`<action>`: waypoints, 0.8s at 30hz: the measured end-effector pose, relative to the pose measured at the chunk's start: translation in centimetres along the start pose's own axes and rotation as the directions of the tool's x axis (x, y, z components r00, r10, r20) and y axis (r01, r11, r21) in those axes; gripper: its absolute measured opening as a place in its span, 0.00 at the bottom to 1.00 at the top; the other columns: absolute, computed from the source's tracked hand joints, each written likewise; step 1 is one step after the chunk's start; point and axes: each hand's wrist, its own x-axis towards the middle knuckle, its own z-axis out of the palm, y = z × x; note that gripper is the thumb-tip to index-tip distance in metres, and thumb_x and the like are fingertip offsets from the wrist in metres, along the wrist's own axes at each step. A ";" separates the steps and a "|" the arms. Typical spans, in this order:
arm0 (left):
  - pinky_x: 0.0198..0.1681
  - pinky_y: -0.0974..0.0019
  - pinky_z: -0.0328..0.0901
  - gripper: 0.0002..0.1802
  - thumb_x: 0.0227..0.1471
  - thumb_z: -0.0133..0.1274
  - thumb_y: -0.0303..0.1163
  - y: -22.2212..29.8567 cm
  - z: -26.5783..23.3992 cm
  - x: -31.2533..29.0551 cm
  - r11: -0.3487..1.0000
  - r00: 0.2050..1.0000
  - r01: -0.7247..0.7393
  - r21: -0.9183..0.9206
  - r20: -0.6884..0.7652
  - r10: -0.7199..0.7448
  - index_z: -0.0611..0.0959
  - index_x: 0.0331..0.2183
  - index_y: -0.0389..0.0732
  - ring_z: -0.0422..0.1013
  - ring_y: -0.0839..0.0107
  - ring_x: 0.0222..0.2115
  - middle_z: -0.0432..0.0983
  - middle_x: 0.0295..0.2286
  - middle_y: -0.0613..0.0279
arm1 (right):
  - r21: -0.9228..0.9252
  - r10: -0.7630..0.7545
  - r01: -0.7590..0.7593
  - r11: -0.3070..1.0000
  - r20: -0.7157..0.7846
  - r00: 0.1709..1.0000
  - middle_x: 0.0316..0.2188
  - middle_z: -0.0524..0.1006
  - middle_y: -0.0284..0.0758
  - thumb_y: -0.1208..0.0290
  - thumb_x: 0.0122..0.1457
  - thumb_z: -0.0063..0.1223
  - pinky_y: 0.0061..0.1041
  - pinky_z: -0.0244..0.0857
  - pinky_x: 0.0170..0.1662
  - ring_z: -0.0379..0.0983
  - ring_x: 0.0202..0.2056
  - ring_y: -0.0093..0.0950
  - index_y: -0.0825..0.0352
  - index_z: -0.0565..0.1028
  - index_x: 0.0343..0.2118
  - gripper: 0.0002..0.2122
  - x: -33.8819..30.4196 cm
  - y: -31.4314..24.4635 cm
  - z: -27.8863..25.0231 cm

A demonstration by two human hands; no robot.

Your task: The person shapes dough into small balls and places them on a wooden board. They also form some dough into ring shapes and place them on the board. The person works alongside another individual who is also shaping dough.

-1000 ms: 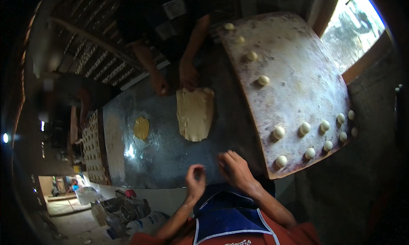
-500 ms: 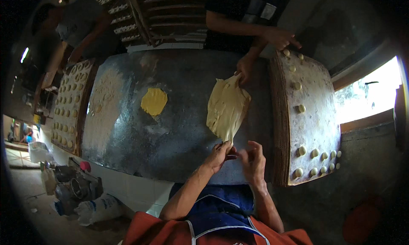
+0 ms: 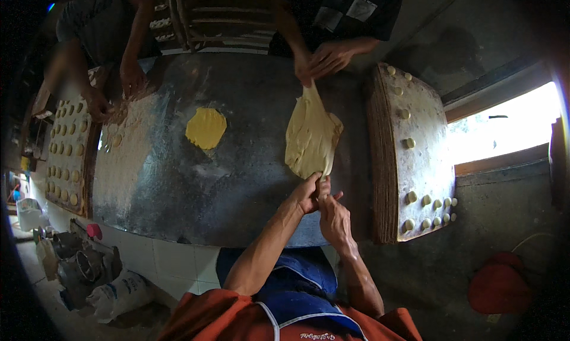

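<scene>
we stand at the near edge of the dark surface (image 3: 255, 139), with a length of pale dough (image 3: 310, 142) drawn out before us, closer to the surface's right edge than to its left. our left grip (image 3: 306, 194) is clenched around the dough's narrow near end, by the near edge. our right grip (image 3: 336, 217) is curled just beside it, fingers against our left ones; we cannot tell whether it grasps dough too. near the far edge, a co-worker's hands (image 3: 331, 58) meet at the dough's other narrow end. we cannot tell whether the wide middle touches the surface. left of the dough, between the far and near edges, lies a flat yellow round (image 3: 206, 128). pale powder (image 3: 122, 178) coats the surface toward its left edge, and another co-worker's hand (image 3: 133, 78) reaches down near the far left corner. a board of small rounds (image 3: 72, 128) sits at the left edge, and a stack of boards (image 3: 385, 175) at the right edge carries pale balls (image 3: 410, 143).
</scene>
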 end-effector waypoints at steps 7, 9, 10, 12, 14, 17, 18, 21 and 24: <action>0.24 0.68 0.63 0.17 0.66 0.48 0.49 -1.2 -0.8 -2.9 0.789 0.952 -0.174 0.589 -0.105 0.288 0.72 0.40 0.44 0.66 0.78 0.23 0.67 0.27 0.69 | 0.766 -0.298 -0.061 0.640 0.320 0.899 0.42 0.79 0.40 0.75 0.63 0.57 0.30 0.70 0.49 0.76 0.45 0.30 0.71 0.76 0.45 0.10 3.6 -3.8 -6.2; 0.25 0.64 0.64 0.15 0.66 0.45 0.44 -0.7 -3.3 -3.1 0.581 0.950 -0.132 0.803 -0.064 0.304 0.73 0.42 0.42 0.70 0.73 0.28 0.71 0.30 0.64 | 0.632 -0.322 0.078 0.771 0.281 0.904 0.40 0.80 0.37 0.69 0.68 0.52 0.27 0.71 0.46 0.76 0.43 0.24 0.72 0.78 0.44 0.11 9.5 -0.2 -3.2; 0.26 0.60 0.66 0.14 0.66 0.45 0.41 -0.5 -2.8 -3.3 0.482 0.934 0.008 0.876 -0.178 0.308 0.74 0.41 0.40 0.72 0.68 0.28 0.73 0.29 0.59 | 0.656 -0.288 -0.031 0.754 0.372 0.882 0.37 0.81 0.36 0.66 0.70 0.48 0.27 0.70 0.44 0.76 0.40 0.23 0.72 0.78 0.42 0.13 11.8 0.7 -1.6; 0.29 0.54 0.66 0.14 0.65 0.46 0.38 -0.6 -5.9 -4.1 -0.228 0.864 -0.093 0.969 0.192 0.464 0.75 0.36 0.35 0.73 0.61 0.28 0.73 0.27 0.51 | 0.653 -0.304 -0.087 0.752 0.461 0.834 0.32 0.79 0.33 0.63 0.73 0.43 0.28 0.69 0.42 0.74 0.36 0.23 0.70 0.78 0.38 0.16 13.6 2.5 4.2; 0.32 0.49 0.66 0.15 0.64 0.45 0.35 -1.2 -6.5 -6.4 -0.527 0.873 -0.047 0.849 0.291 0.391 0.74 0.32 0.32 0.73 0.53 0.28 0.72 0.25 0.44 | 0.598 -0.372 0.000 0.801 0.499 0.783 0.32 0.77 0.31 0.63 0.73 0.42 0.29 0.69 0.42 0.72 0.35 0.23 0.69 0.78 0.36 0.16 13.2 2.8 8.7; 0.37 0.50 0.66 0.14 0.64 0.44 0.33 -5.0 2.9 -12.5 -0.426 0.863 -0.435 0.793 0.502 0.053 0.74 0.29 0.34 0.72 0.49 0.28 0.71 0.24 0.46 | 0.641 -0.481 0.142 0.755 0.393 0.784 0.32 0.75 0.33 0.61 0.73 0.40 0.30 0.66 0.41 0.70 0.34 0.27 0.68 0.75 0.35 0.16 10.4 0.3 7.8; 0.39 0.55 0.64 0.13 0.62 0.46 0.33 -5.9 7.6 -14.3 -0.591 0.754 -0.517 0.619 0.656 0.027 0.73 0.27 0.36 0.70 0.54 0.31 0.71 0.25 0.52 | 0.726 -0.490 0.202 0.657 0.207 0.847 0.31 0.73 0.35 0.58 0.73 0.38 0.32 0.65 0.42 0.68 0.34 0.29 0.68 0.73 0.34 0.19 7.5 -1.5 5.2; 0.46 0.55 0.60 0.09 0.61 0.45 0.32 -2.8 8.5 -17.3 -0.754 0.647 -0.309 0.579 0.710 0.279 0.76 0.30 0.41 0.69 0.58 0.37 0.73 0.30 0.60 | 0.626 -0.490 0.376 0.684 0.013 0.871 0.36 0.68 0.45 0.66 0.70 0.38 0.37 0.58 0.51 0.64 0.42 0.41 0.69 0.71 0.36 0.12 3.3 3.5 4.1; 0.50 0.51 0.58 0.08 0.59 0.52 0.33 -2.7 -3.5 -18.7 -0.542 0.632 -0.124 0.831 0.488 0.602 0.79 0.38 0.40 0.69 0.57 0.39 0.75 0.35 0.58 | 0.060 -0.236 0.229 0.971 0.161 0.958 0.41 0.69 0.45 0.73 0.61 0.49 0.44 0.60 0.53 0.64 0.45 0.46 0.69 0.73 0.40 0.07 -5.3 8.0 2.2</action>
